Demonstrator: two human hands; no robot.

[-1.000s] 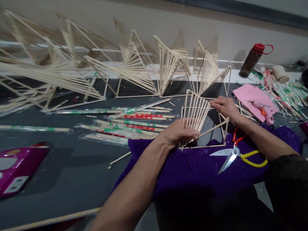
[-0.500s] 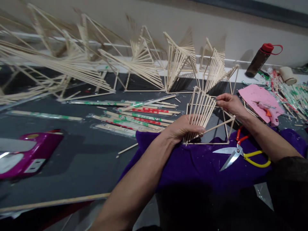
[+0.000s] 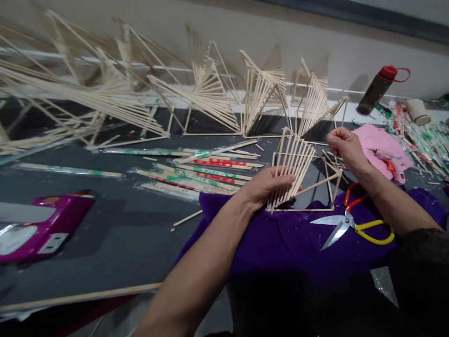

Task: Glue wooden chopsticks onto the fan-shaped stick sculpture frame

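A small model of wooden sticks (image 3: pixel 298 161), with a fan of slanting sticks inside an open frame, rests on a purple cloth (image 3: pixel 280 248). My left hand (image 3: pixel 270 185) is closed around the fan's lower left side, thumb across the sticks. To the right of the model, my right hand (image 3: pixel 347 146) hovers with fingers pinched together; whatever is between them is too small to make out. Open scissors (image 3: pixel 347 220) with one red and one yellow handle lie on the cloth below my right forearm. A pink glue gun (image 3: pixel 396 166) rests on a pink sheet (image 3: pixel 372 138) beyond my right hand.
Several larger stick models (image 3: pixel 213 107) line the wall. Paper-wrapped chopsticks (image 3: pixel 210 171) lie left of the cloth, with more wrappers and sticks (image 3: pixel 421 135) at far right. A dark bottle (image 3: pixel 375 91) with red lid stands behind. A magenta device (image 3: pixel 52 224) sits at left.
My right hand has drawn away from the fan's upper right edge, moving right and slightly up. My left thumb has shifted up a little; the left hand keeps its hold.
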